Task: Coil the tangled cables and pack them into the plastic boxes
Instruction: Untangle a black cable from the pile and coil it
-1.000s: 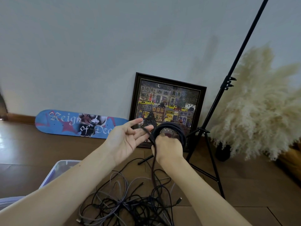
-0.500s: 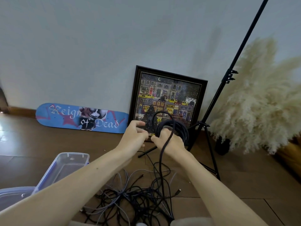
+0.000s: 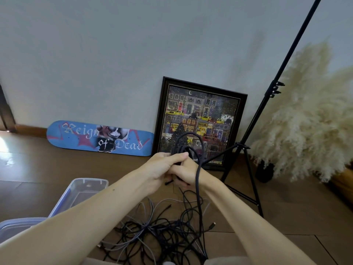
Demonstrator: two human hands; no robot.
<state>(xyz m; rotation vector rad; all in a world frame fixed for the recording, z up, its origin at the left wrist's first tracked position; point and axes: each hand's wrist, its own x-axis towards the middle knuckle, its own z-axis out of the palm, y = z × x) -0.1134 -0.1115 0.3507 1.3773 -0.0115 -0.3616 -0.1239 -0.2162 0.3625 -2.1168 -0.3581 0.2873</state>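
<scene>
Both hands meet in mid-air above the floor: the right hand (image 3: 188, 175) grasps the base of a black cable coil (image 3: 191, 142), and the left hand (image 3: 162, 169) is curled over it from the left, fingers wrapped round the same bundle. Several loops stand up from the fists, in front of a framed picture (image 3: 200, 119) leaning on the far wall. One loose strand (image 3: 198, 190) drops over the right wrist into the tangled cables (image 3: 162, 232) heaped on the near floor. At the near left sit a farther plastic box (image 3: 84, 190) and a nearer plastic box (image 3: 17, 224); what shows of the farther one holds nothing. By my reckoning the work is early: one cable partly wound, the heap unsorted, nothing visibly packed.
</scene>
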